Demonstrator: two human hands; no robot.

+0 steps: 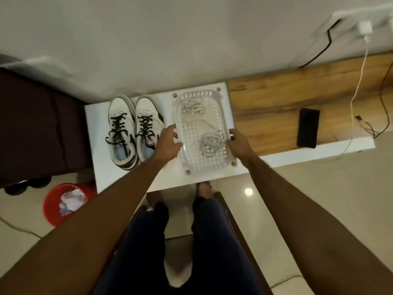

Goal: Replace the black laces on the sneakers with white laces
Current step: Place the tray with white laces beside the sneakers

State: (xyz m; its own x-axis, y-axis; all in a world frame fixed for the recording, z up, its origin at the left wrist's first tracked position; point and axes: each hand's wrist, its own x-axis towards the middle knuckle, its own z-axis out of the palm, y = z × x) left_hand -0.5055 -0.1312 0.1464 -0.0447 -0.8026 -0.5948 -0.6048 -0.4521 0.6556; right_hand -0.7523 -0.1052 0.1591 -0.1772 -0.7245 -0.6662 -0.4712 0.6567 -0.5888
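A: What carried everything?

B: A white counter [102, 128] against the wall, joined on its right to a wood-topped stretch [265, 99]. A dark piece of furniture [38, 124] stood to its left, and a red bin [51, 207] with crumpled paper sat on the floor below.

A: And the sneakers?

B: Two white sneakers sat side by side on the left part of the counter, toes toward the wall. The left sneaker [121, 133] and the right sneaker [146, 126] both carried black laces [119, 128], loose ends trailing near the openings.

A: Where were the white laces?

B: In a pale perforated basket [221, 107] just right of the sneakers. One bundle of white laces [192, 106] lay near its far end, a second bundle [212, 142] nearer the person.

A: The hands?

B: Each gripped a long side of the basket. The left hand [168, 141] curled its fingers over the left rim; the right hand [238, 142] clasped the right rim.

A: Anything smaller?

B: A black phone [308, 127] lay flat on the wood stretch, well apart from the basket, with a white charger cable [359, 81] and thin dark wires [382, 99] beyond it.
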